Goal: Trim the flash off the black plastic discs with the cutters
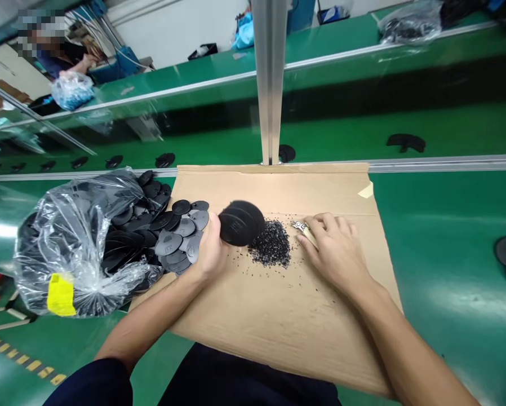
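My left hand (211, 248) is closed on the edge of a round black plastic disc (241, 223) with raised curved bands, held up above the cardboard sheet (253, 316). In my right hand (336, 248) is a small pair of nippers (301, 226), its metal jaws pointing left and its pale handles partly hidden by my fingers. Between the hands lies a heap of tiny black plastic bits (272, 243), with some scattered around it. More black discs (181, 228) are spread in an overlapping pile just left of my left hand.
A clear plastic bag (79, 237) of black discs, with a yellow label (61, 294), sits at the left. Behind the cardboard rises a metal post (270, 84). Black parts (406, 142) lie on the green surface beyond. A co-worker (62, 53) sits at far left.
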Available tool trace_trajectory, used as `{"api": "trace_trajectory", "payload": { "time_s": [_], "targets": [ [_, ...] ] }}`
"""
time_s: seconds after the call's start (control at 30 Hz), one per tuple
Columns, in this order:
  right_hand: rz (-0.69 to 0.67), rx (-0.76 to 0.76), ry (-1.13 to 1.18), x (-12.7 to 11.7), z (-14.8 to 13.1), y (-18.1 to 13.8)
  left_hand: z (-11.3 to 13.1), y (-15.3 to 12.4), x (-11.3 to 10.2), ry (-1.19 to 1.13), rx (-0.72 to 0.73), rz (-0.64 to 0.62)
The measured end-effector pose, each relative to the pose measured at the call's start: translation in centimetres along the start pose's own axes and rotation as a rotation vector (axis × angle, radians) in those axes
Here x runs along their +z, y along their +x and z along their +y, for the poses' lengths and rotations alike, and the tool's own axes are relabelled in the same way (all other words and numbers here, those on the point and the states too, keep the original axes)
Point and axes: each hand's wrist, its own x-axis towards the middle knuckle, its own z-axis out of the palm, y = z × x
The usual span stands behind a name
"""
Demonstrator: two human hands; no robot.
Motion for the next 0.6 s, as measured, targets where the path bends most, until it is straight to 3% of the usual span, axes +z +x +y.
{"api": "trace_trajectory", "payload": {
  "time_s": [0.07, 0.17, 0.27, 0.4, 0.6],
  "targets": [
    [0.035, -0.007, -0.010, 0.1, 0.1, 0.1, 0.3, 2.8, -1.4, 0.006, 0.040, 0.050],
    [0.074, -0.035, 0.008, 0.3, 0.4, 0.1, 0.7, 9.1, -3.5, 0.050, 0.097, 0.206],
    [0.070, -0.026, -0.003, 0.3, 0.5, 0.1, 0.6, 16.0, -5.0, 0.264, 0.110, 0.334],
    [0.026, 0.018, -0.023, -0.1, 0.2, -0.1, -0.2, 21.5, -5.0, 0.837, -0.084, 0.159],
    [-0.023, 0.045, 0.005, -0.3, 0.1, -0.3, -2.3, 23.2, -4.7, 1.043, -0.233, -0.064]
  ]
}}
